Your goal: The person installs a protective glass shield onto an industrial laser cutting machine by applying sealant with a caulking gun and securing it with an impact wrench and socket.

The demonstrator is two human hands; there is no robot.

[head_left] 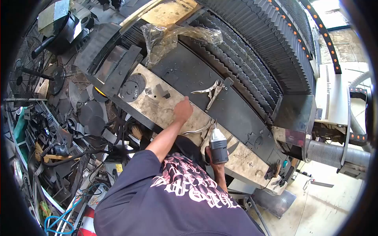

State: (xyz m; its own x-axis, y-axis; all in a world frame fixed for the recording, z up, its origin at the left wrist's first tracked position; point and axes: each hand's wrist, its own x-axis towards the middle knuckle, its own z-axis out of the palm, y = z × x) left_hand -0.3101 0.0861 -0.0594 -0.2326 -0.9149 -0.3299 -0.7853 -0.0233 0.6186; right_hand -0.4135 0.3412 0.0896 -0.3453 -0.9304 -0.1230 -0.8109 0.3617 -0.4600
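Note:
My right hand grips a power drill with a dark body and silver nose, its tip pointing at the pale metal ledge. Resting at the ledge's far edge is my left hand, its fingers curled together; anything inside them is hidden. Just beyond lie locking pliers on a dark metal sheet. A second plier-like tool lies between my hands, partly covered by the drill. Left of my left hand are small dark metal pieces and a round dark plate with pale markings.
Crumpled clear plastic lies over the far-left end of the machine bed. Jagged slats run behind the dark sheet. Metal scrap fills the left side, near a fan. A ribbed duct stands at right.

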